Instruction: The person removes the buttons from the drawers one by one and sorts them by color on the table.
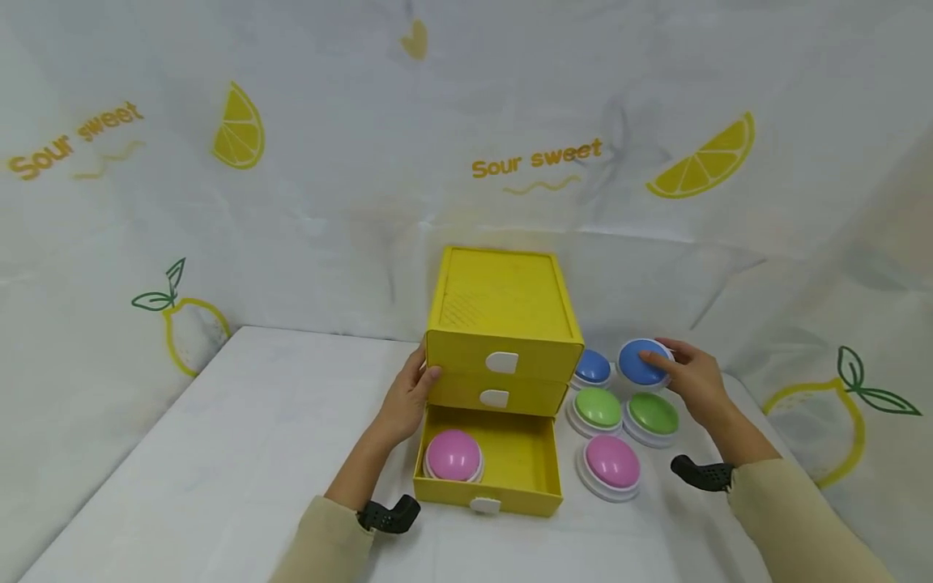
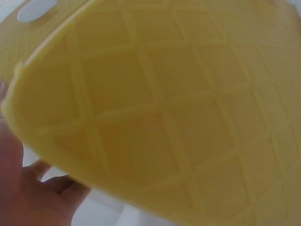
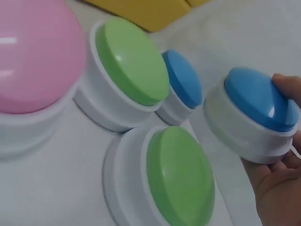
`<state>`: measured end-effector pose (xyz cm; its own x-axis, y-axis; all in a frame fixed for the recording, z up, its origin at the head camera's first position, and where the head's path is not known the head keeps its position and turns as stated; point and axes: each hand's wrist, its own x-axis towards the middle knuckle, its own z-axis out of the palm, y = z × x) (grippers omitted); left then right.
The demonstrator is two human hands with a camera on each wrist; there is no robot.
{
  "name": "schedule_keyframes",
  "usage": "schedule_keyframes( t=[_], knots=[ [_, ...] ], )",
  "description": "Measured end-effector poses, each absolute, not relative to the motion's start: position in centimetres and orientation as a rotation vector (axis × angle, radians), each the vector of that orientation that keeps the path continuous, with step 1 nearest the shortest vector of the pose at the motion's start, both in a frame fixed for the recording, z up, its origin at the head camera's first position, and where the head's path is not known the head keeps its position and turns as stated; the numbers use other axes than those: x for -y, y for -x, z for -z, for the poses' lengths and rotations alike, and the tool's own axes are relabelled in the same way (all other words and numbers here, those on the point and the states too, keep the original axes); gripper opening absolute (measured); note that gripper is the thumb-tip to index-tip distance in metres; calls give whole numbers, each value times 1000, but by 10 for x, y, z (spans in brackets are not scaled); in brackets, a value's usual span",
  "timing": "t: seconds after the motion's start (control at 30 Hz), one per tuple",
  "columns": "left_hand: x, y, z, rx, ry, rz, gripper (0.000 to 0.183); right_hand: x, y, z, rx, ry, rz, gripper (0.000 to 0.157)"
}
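My right hand (image 1: 696,380) holds a blue push button (image 1: 643,362) with a white base, raised above the tabletop, its thumb on the blue dome. My left hand (image 1: 406,398) grips the left side of a yellow drawer unit (image 1: 503,295), thumb at the front edge; some of its fingers (image 2: 77,194) show below the lattice side panel in the left wrist view. The bottom drawer (image 1: 519,453) is pulled out, with a pink button (image 1: 453,455) in its left part. Below the held button lies a green button (image 1: 653,414).
Right of the unit stand another green button (image 1: 598,407), a second blue button (image 1: 592,368) partly hidden by the unit, and a pink button (image 1: 612,463). A white cloth with lemon prints (image 1: 328,267) hangs behind the white table (image 1: 240,429).
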<state>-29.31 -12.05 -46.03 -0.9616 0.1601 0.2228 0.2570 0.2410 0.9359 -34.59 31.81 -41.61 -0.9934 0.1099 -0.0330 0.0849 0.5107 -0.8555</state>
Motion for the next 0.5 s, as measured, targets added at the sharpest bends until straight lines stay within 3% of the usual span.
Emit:
schedule_keyframes(
  t=[0.5],
  knots=[
    [117,292,462,2377,416,1845,61,-332,369,452,2610,501,-1642,91]
  ],
)
